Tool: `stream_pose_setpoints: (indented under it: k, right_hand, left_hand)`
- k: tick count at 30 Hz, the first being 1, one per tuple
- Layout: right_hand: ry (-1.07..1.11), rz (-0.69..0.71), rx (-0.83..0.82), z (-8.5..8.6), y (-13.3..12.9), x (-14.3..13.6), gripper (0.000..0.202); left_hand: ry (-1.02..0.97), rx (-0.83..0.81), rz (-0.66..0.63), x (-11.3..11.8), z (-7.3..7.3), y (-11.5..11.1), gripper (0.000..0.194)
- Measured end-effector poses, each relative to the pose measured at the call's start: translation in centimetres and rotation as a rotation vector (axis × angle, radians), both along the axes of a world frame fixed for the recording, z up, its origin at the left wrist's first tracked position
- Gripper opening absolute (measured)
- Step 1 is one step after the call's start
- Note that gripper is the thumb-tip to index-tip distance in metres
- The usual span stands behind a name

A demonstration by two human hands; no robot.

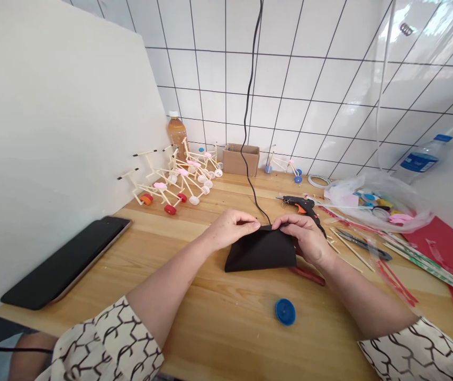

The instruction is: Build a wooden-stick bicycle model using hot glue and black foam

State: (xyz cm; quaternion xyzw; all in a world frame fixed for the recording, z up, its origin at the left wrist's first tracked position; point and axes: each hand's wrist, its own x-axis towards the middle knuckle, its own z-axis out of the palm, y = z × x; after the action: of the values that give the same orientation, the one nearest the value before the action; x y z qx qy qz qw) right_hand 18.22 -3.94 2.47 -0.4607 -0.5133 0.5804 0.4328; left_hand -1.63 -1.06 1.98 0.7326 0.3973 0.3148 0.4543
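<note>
A black sheet, perhaps paper or thin foam, stands tilted above the wooden table in front of me, its top edge bent over. My left hand pinches that top edge near its left part. Close beside it, my right hand grips the same edge with thumb and fingers. Partly under the sheet and my right hand, a red handle sticks out; the rest of that tool is hidden. A blue bottle cap lies on the table nearer to me.
Several small stick-built tricycles with cap wheels stand at back left, by a tea bottle and a cardboard box. A glue gun, scissors, sticks and a plastic bag of caps lie right. A phone lies left.
</note>
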Motion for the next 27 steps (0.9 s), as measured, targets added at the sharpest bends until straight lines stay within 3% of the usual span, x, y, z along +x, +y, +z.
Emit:
stream_pose_setpoints:
  k: [8, 13, 20, 27]
  right_hand:
    - [0.015, 0.015, 0.032, -0.1, -0.3, 0.0, 0.011]
    - [0.033, 0.150, 0.033, 0.7, -0.2, 0.5, 0.039]
    - [-0.159, 0.007, 0.075, 0.2, -0.1, 0.1, 0.033]
    - [-0.409, -0.021, 0.277, -0.2, 0.1, -0.1, 0.032]
  left_hand:
    - [0.018, -0.006, 0.024, 0.2, 0.2, -0.4, 0.029]
    - [0.031, 0.082, 0.097, 0.4, 0.5, -0.6, 0.020]
    - [0.048, 0.196, 0.113, 0.7, 0.2, -0.8, 0.017]
    - [0.109, 0.272, 0.130, 0.9, 0.2, -0.9, 0.015]
